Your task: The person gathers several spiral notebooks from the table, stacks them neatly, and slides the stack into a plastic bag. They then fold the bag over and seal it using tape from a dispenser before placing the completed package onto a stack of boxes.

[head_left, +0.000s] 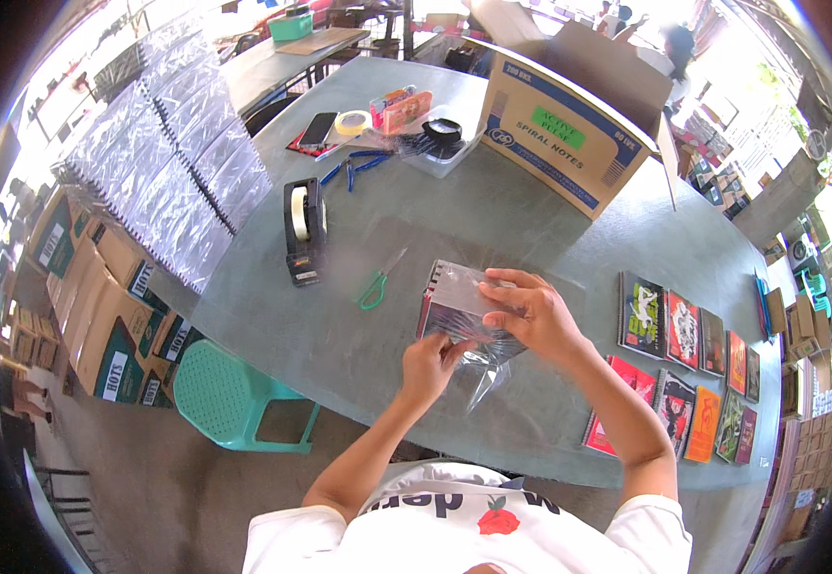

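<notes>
A stack of spiral notebooks [457, 302] in clear plastic wrap lies on the grey table in front of me, its binding toward the far left side. My right hand [523, 308] rests across its right part, fingers stretched and apart on the plastic. At the near left corner, my left hand [432, 367] is closed, thumb against fingers, pinching the plastic wrap [481, 378]. A loose flap of this film hangs toward me. Scissors with green handles [373, 292] lie to the left of the stack.
A black tape dispenser [304, 234] stands at left, with blue-handled pliers [357, 165] behind. An open cardboard box [569, 134] sits at the far right. Several notebooks [689, 330] lie in rows at right. Wrapped notebook stacks [163, 143] and a green stool [234, 397] are left of the table.
</notes>
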Action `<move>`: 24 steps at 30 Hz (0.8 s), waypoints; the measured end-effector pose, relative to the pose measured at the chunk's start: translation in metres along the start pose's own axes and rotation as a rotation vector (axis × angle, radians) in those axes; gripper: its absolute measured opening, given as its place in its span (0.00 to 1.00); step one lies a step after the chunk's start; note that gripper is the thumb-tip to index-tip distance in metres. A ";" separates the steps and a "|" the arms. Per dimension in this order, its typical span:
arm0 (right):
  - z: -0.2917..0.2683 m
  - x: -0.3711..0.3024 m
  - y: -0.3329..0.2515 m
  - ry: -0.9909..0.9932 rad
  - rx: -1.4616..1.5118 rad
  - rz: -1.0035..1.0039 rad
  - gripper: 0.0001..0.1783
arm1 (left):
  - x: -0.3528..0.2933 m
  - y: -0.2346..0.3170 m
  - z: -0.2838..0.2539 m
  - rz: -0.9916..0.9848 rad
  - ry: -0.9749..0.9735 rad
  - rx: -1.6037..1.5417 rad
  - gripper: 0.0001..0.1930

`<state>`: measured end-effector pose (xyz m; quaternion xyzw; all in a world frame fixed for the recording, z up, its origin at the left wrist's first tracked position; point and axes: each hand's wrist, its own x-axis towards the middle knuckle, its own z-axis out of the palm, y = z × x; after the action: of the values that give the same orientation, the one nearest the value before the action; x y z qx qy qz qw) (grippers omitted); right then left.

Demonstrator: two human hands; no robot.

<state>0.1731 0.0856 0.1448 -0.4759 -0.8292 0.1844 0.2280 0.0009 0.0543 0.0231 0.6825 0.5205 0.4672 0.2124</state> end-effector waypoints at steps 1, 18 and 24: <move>-0.005 0.003 0.003 -0.061 0.150 0.065 0.36 | -0.006 0.003 0.004 -0.039 -0.066 -0.083 0.17; -0.021 -0.083 0.025 0.309 0.414 0.276 0.44 | 0.027 -0.018 0.009 -0.183 -0.509 -0.632 0.25; 0.027 -0.033 0.006 0.603 0.857 0.232 0.32 | 0.091 0.020 -0.046 -0.284 -0.428 -0.903 0.22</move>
<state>0.1766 0.0574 0.1124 -0.4605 -0.5193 0.3855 0.6080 -0.0264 0.1208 0.0989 0.5255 0.2996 0.4618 0.6488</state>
